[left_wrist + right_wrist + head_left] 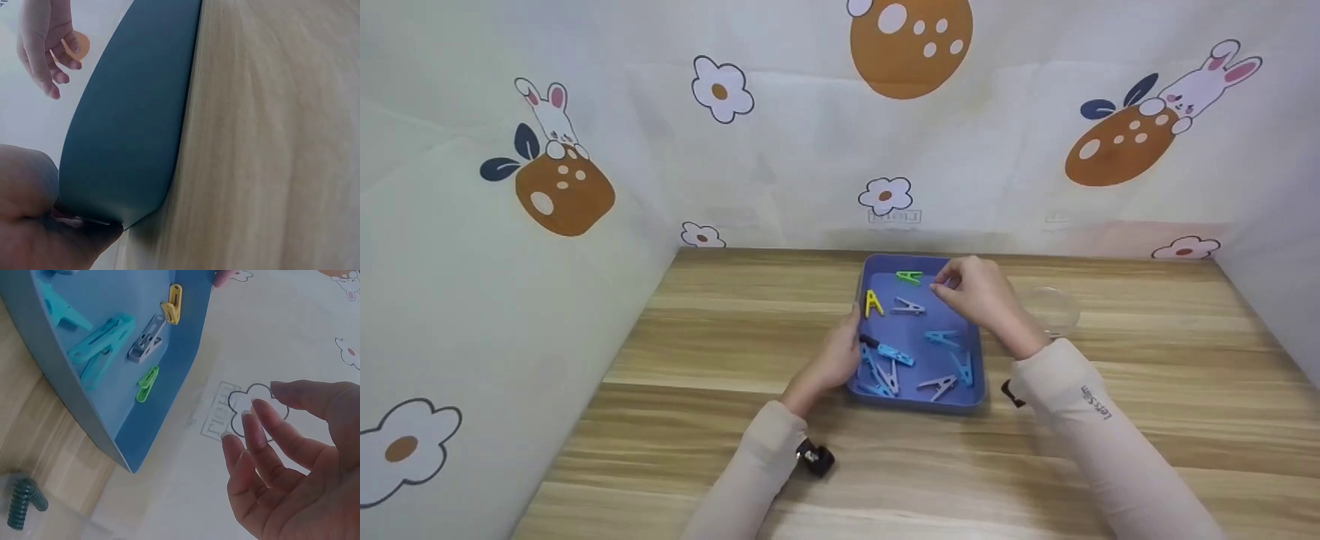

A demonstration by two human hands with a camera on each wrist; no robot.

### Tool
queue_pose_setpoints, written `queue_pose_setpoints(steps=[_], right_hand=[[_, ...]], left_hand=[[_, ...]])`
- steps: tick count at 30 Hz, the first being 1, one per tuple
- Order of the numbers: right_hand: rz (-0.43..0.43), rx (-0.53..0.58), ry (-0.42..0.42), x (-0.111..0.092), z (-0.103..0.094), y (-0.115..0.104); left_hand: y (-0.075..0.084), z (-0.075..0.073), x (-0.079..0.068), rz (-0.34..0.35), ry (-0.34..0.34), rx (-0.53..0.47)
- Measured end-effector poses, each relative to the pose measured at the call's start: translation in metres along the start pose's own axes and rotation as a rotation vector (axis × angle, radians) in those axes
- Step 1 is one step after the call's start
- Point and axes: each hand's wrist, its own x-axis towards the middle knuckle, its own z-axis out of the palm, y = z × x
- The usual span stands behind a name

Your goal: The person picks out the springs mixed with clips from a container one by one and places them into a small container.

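Observation:
A blue rectangular tray [911, 401] lies on the wooden table with several plastic clothespins in it. Among them are a green clothespin [909, 277], a yellow clothespin [873, 303], a grey clothespin [909, 306] and a blue clothespin [941, 337]. My left hand [840, 352] holds the tray's left wall; the left wrist view shows it against the wall's near end [121, 185]. Over the far right corner hovers my right hand [979, 292]. In the right wrist view its loosely bent fingers [281, 433] hold nothing, thumb apart from them.
A clear round bowl [1054, 311] stands right of the tray, partly behind the right forearm. The right wrist view shows a dark green coiled piece [25, 500] in or by it. A light-blue item with a black end [894, 354] lies among the clothespins. Patterned curtain [780, 172] bounds the table's back.

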Motion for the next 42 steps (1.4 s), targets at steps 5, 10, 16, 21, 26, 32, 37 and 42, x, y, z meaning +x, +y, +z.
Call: queue_pose_setpoints(steps=[5, 10, 16, 21, 26, 32, 37, 42], right_hand=[[-0.001, 0.016, -0.046, 0.003, 0.006, -0.002], [-0.032, 0.003, -0.048, 0.004, 0.011, -0.003], [-0.059, -0.015, -0.082, 0.007, 0.017, -0.007], [-0.066, -0.025, -0.127, 0.009, 0.024, -0.012], [-0.068, -0.026, -0.179, 0.011, 0.034, -0.016], [-0.083, -0.019, -0.241, 0.016, 0.045, -0.020], [-0.081, -0.018, -0.264, 0.020, 0.050, -0.022], [-0.109, -0.008, -0.264, 0.022, 0.055, -0.022]], left_hand=[[0.000, -0.001, 0.001, -0.026, -0.012, 0.006], [0.000, -0.001, 0.001, -0.035, -0.022, 0.019], [0.000, -0.001, 0.002, -0.001, -0.009, 0.020], [-0.001, -0.001, 0.003, 0.012, -0.005, 0.027], [-0.002, -0.001, 0.004, -0.006, -0.015, 0.027], [-0.003, -0.001, 0.004, -0.005, -0.017, 0.026], [-0.004, -0.001, 0.004, -0.003, -0.013, 0.013], [-0.005, 0.000, 0.005, 0.022, -0.006, 0.027]])
